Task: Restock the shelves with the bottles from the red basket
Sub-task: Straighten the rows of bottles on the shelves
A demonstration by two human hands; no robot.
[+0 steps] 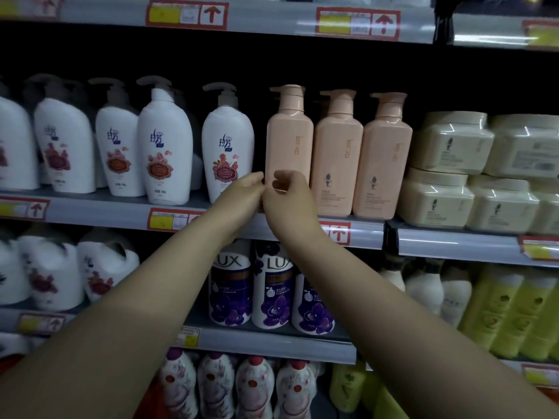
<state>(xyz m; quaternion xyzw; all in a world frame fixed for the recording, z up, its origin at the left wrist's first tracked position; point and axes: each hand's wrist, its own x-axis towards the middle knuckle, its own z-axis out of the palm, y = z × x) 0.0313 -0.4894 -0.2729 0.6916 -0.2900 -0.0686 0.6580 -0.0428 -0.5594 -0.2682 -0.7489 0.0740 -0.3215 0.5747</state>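
On the middle shelf (pixel 357 234): a pink bottle (pixel 289 137) stands upright at the left end of a row of three alike, near the front edge.
Pink bottle: this is the one both hands are at. Its pump top is on and it faces forward (the hands cover its bottom part, so I cannot see the base).
Neighbours (pixel 337 152): the two other pink ones stand upright and side by side, just right of it.
Left hand (pixel 242 195): it reaches up from the lower left. The fingers are held together and fairly straight, with the tips at the bottle's lower left edge.
Right hand (pixel 287 201): it comes up from the lower right, in front of the bottle's lower face. The fingers are curled in narrow, and I cannot tell whether they grip the bottle or only lie against it.
Hands together: the two touch each other just below the fingertips.
Left of it: white bottles (pixel 165 146) with dark pumps and red flower labels, the nearest just beside the pink bottle.
Right of the row: cream tubs (pixel 447 143) are stacked two high.
Shelf below: Lux bottles (pixel 230 285), white with purple flowers, stand partly behind the forearms. Yellow bottles (pixel 508 313) stand further right.
Rails: red-framed price tags (pixel 186 15) with up arrows.
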